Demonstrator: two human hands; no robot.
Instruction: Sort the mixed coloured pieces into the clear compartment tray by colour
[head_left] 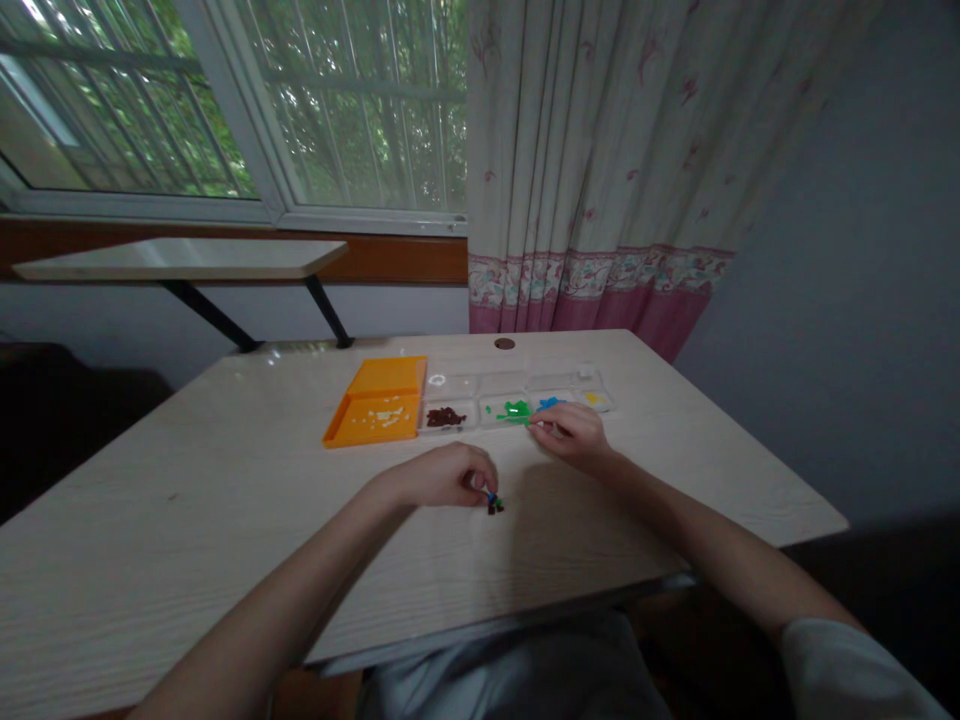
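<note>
Near the middle of the table, my left hand (pixel 454 474) is closed, its fingertips pinching a small block build (pixel 494 504) of dark, blue and green pieces low over the tabletop. My right hand (pixel 576 436) reaches to the front edge of a clear compartment box, thumb and finger pinched together beside the small green pieces (pixel 516 410). Whatever lies between those fingertips is too small to make out. Blue pieces (pixel 551 403) show just behind the right hand, partly covered by it. Dark brown pieces (pixel 445 417) fill a compartment further left.
An orange open case (pixel 386 375) with scattered white pieces (pixel 388 414) lies left of the clear box (pixel 451 384). Yellow pieces (pixel 595 398) sit at its right end. A raised shelf (pixel 187 258) stands at the back left, below the window. A curtain (pixel 570 200) hangs behind the table (pixel 225 540).
</note>
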